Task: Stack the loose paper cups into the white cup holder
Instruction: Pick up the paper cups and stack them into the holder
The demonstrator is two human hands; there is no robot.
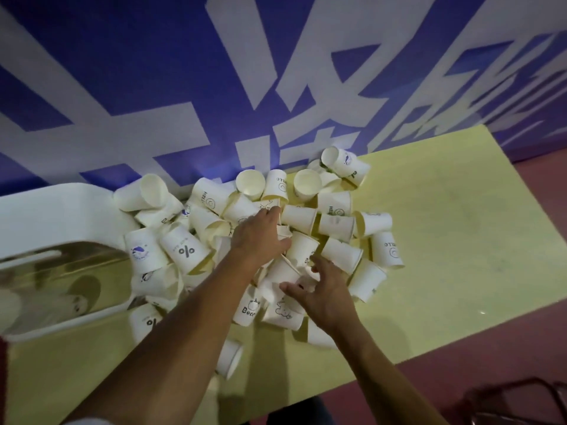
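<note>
Several loose white paper cups (302,216), some printed with "HELLO", "Bear" or "%", lie in a jumbled pile in the middle of the yellow table (445,240). The white cup holder (61,216), with a shiny clear window on its side, lies at the left edge next to the pile. My left hand (260,234) reaches into the pile's centre, its fingers stretched out over the cups. Just in front of it, my right hand (325,292) has thumb and fingers curled round a white cup (305,276) at the pile's near side.
A blue wall with large white characters (214,87) rises directly behind the table. One cup (230,357) lies apart near the front edge. Reddish floor (460,378) and a dark chair frame (521,400) show at lower right.
</note>
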